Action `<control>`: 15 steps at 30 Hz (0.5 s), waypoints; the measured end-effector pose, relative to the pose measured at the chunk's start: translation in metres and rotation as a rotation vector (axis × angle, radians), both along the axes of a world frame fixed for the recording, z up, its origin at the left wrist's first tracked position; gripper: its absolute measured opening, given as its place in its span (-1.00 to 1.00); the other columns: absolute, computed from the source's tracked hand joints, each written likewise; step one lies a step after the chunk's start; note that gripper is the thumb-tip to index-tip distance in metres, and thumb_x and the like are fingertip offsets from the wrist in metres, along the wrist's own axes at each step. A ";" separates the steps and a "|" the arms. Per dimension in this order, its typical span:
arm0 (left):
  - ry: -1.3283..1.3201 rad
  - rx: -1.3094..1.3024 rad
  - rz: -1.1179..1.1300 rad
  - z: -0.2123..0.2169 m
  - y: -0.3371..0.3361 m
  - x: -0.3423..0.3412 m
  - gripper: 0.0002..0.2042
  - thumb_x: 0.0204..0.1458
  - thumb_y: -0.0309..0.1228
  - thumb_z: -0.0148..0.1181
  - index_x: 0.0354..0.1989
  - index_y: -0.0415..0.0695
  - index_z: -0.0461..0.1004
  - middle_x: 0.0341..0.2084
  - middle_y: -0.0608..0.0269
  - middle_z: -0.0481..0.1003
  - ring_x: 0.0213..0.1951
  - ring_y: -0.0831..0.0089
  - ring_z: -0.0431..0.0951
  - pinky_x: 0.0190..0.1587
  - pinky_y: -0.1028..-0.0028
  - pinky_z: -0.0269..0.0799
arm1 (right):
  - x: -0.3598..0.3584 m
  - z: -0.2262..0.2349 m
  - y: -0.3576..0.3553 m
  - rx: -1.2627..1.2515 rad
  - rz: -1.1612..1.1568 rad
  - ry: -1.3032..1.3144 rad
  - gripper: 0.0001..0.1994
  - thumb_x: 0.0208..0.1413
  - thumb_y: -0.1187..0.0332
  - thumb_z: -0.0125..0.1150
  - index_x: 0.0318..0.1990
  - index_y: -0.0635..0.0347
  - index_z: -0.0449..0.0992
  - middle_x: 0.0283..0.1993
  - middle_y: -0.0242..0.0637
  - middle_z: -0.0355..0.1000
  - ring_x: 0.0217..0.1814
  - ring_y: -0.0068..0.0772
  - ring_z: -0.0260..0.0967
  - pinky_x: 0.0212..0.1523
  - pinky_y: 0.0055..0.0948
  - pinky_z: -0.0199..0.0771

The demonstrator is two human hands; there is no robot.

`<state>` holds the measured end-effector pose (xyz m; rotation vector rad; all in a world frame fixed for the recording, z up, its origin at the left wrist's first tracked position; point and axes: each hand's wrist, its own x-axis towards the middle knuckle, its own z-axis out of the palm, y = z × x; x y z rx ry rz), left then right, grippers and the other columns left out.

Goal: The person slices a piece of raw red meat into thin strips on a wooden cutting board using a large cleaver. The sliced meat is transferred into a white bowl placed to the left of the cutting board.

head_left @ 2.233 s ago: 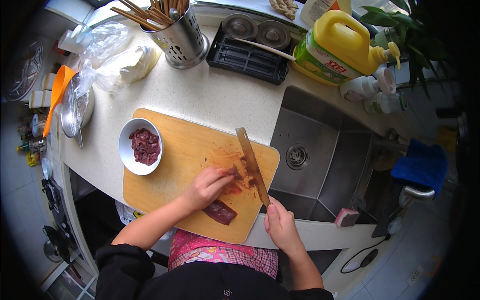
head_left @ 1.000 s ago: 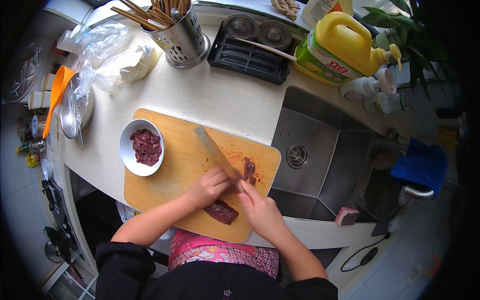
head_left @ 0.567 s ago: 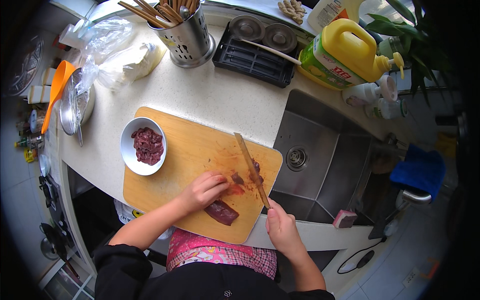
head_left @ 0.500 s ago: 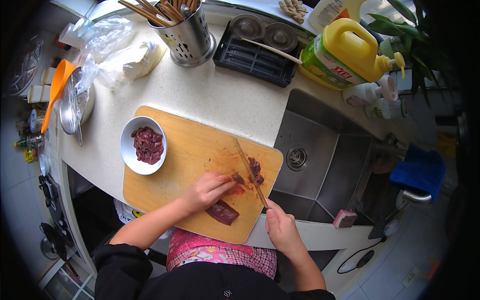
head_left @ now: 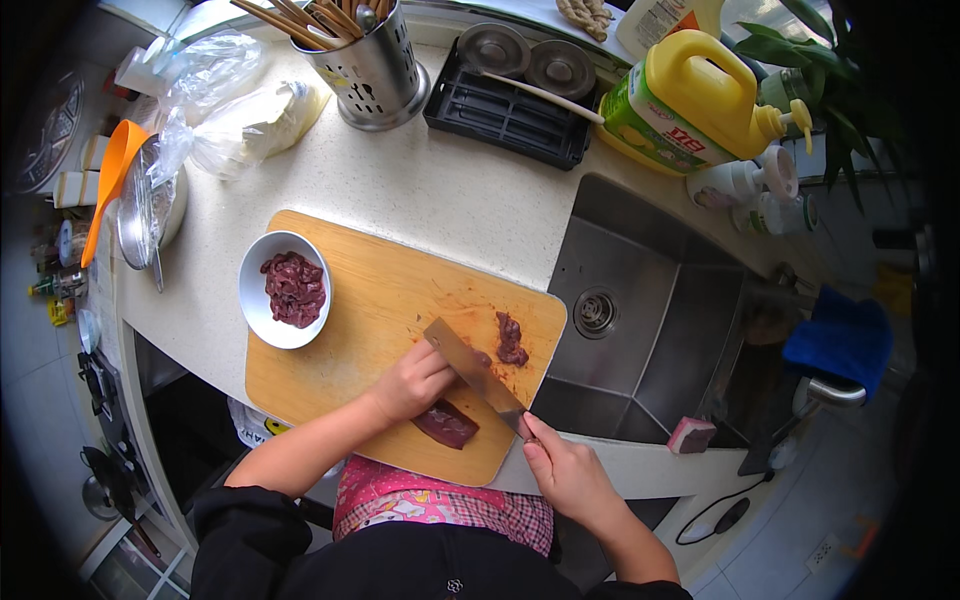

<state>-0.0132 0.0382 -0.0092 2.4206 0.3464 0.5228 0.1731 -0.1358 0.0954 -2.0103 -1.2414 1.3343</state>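
On a wooden cutting board [head_left: 370,300], the left hand [head_left: 412,380] presses its fingers on dark raw meat, probably liver [head_left: 446,424], while the right hand [head_left: 570,478] grips the cleaver [head_left: 470,370]; safest slicing keeps fingertips curled back.

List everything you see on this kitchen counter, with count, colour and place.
Cutting board: one, wooden, counter front.
Bowl: one, white, holds dark red meat, board's left end.
Meat pieces: one on the board's right, one larger at its near edge.
Knife: one, steel blade, over the board.
Utensil holder: one, metal, counter back.
Tray: one, black, beside the holder.
Jug: one, yellow, behind the sink.
Sink: one, steel, right.
Sponge: one, pink, sink's front edge.
Left hand: on the board beside the blade.
Right hand: holds the knife.
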 end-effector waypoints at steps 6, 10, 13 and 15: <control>-0.029 0.015 0.038 0.004 0.003 0.005 -0.71 -0.22 -0.52 0.21 -0.23 -0.27 0.52 -0.30 0.15 0.50 -0.24 0.20 0.51 -0.17 0.32 0.47 | 0.007 0.002 0.004 -0.009 0.000 0.030 -0.61 0.24 0.25 0.03 0.12 0.30 0.35 -0.18 0.00 0.52 -0.22 0.08 0.51 -0.21 -0.17 0.53; -0.004 -0.004 0.088 0.007 0.001 0.010 -0.70 -0.21 -0.52 0.23 -0.21 -0.27 0.51 -0.30 0.14 0.49 -0.27 0.21 0.50 -0.22 0.35 0.44 | 0.014 0.015 0.014 -0.102 -0.104 0.141 -0.62 0.27 0.27 0.00 0.12 0.34 0.36 -0.08 0.02 0.51 -0.13 0.07 0.51 -0.11 -0.24 0.52; 0.058 -0.020 0.041 0.010 0.000 0.014 -0.69 -0.23 -0.52 0.23 -0.22 -0.27 0.51 -0.27 0.12 0.48 -0.27 0.22 0.49 -0.22 0.36 0.43 | 0.014 0.014 0.017 -0.128 -0.117 0.175 -0.63 0.28 0.27 -0.02 0.12 0.34 0.36 -0.06 0.04 0.50 -0.09 0.07 0.51 -0.07 -0.26 0.51; 0.062 -0.036 0.016 0.003 0.008 0.015 -0.67 -0.25 -0.52 0.23 -0.21 -0.27 0.51 -0.25 0.11 0.47 -0.26 0.22 0.49 -0.21 0.36 0.42 | 0.012 0.012 0.015 -0.132 -0.144 0.195 -0.62 0.29 0.26 -0.03 0.13 0.35 0.36 -0.05 0.07 0.49 -0.08 0.08 0.50 -0.07 -0.28 0.50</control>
